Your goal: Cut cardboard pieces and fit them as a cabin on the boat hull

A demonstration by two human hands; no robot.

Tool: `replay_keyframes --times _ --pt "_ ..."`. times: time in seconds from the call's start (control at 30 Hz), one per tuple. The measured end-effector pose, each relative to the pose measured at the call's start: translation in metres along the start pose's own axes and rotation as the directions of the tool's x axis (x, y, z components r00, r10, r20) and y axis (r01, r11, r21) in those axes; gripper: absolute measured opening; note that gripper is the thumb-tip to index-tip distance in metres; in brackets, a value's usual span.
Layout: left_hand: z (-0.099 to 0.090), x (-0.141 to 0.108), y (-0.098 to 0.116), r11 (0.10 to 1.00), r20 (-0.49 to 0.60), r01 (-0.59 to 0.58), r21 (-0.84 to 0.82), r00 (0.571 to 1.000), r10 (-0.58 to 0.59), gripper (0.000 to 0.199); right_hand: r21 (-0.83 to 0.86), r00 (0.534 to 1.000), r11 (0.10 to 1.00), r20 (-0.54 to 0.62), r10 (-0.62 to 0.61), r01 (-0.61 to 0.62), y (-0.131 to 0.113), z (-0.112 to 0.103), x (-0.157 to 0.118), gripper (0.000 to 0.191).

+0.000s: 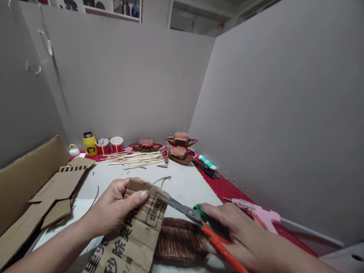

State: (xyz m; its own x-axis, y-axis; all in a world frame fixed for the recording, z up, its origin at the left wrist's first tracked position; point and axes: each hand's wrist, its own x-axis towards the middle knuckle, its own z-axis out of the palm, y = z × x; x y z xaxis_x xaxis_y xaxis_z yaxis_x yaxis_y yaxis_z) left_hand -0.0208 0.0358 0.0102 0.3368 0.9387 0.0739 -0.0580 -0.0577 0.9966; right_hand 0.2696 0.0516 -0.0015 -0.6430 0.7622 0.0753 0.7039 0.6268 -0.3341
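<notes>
Scissors (185, 209), orange-handled steel, gripped by right hand (240, 227), seem barely into printed brown cardboard (139, 239) pinched by left hand (121, 204); most uncut.

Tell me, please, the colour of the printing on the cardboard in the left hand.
Black printing, best seen in the head view.

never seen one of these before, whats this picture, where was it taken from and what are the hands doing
There is no machine here: these are a person's own two bare hands. The single picture comes from a camera worn on their head, looking forward and down.

The left hand grips a piece of printed cardboard; the right hand holds scissors, blades at the cardboard's edge. Beneath lies a brown, streaked object, partly hidden.

Farther back are thin sticks, three model boats, paper cups and a yellow bottle.
</notes>
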Motion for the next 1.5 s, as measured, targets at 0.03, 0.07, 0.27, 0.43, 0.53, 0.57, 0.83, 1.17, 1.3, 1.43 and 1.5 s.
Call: replay_keyframes --times 0.03,0.07,0.27,0.43,0.53,0.57,0.83,1.17,1.3,1.43,1.5 --pt "0.000 0.000 0.000 1.000 0.003 0.002 0.001 1.000 -0.002 0.021 -0.005 1.000 1.000 -0.016 -0.017 0.017 0.001 0.001 -0.001 0.032" --pt "0.000 0.000 0.000 1.000 0.002 0.004 -0.002 1.000 -0.004 0.021 -0.009 0.999 0.999 -0.029 -0.031 0.031 0.002 0.002 -0.002 0.031" --pt "-0.003 0.000 -0.001 0.998 0.010 0.067 0.014 0.998 -0.068 0.028 -0.043 1.000 0.999 0.005 -0.023 0.023 0.004 0.006 -0.002 0.034" --pt "0.005 -0.001 0.003 0.995 0.089 0.064 0.080 0.993 -0.071 0.029 -0.092 0.993 0.995 0.108 0.048 -0.038 -0.006 -0.002 0.003 0.032" --pt "0.012 -0.003 0.003 0.994 0.123 0.071 0.078 0.989 -0.080 0.027 -0.101 0.989 0.994 0.141 0.050 -0.036 -0.009 -0.002 0.004 0.030" --pt "0.013 -0.003 0.003 0.995 0.123 0.077 0.067 0.989 -0.085 0.026 -0.086 0.987 0.996 0.151 0.049 -0.036 -0.008 -0.001 0.004 0.031" --pt "0.006 0.000 0.000 0.988 0.100 0.126 -0.085 0.988 -0.118 0.023 -0.018 0.999 1.000 0.051 0.010 -0.009 -0.001 0.004 0.003 0.038" --pt "0.011 0.004 -0.015 0.986 0.119 0.135 -0.102 0.985 -0.123 0.014 0.011 0.994 1.000 0.110 0.000 -0.001 -0.009 -0.002 0.018 0.034" --pt "0.006 0.007 -0.013 0.983 0.142 0.156 -0.094 0.980 -0.142 0.017 0.054 0.994 0.998 0.109 -0.025 0.020 -0.005 0.001 0.020 0.035" --pt "0.000 0.013 -0.011 0.976 0.160 0.198 -0.094 0.970 -0.182 0.020 0.055 0.995 0.998 0.094 -0.030 0.025 0.001 0.007 0.025 0.036" --pt "-0.003 0.015 -0.014 0.970 0.168 0.230 -0.083 0.962 -0.213 0.021 0.029 0.996 0.999 0.085 -0.020 0.018 0.004 0.010 0.029 0.038"
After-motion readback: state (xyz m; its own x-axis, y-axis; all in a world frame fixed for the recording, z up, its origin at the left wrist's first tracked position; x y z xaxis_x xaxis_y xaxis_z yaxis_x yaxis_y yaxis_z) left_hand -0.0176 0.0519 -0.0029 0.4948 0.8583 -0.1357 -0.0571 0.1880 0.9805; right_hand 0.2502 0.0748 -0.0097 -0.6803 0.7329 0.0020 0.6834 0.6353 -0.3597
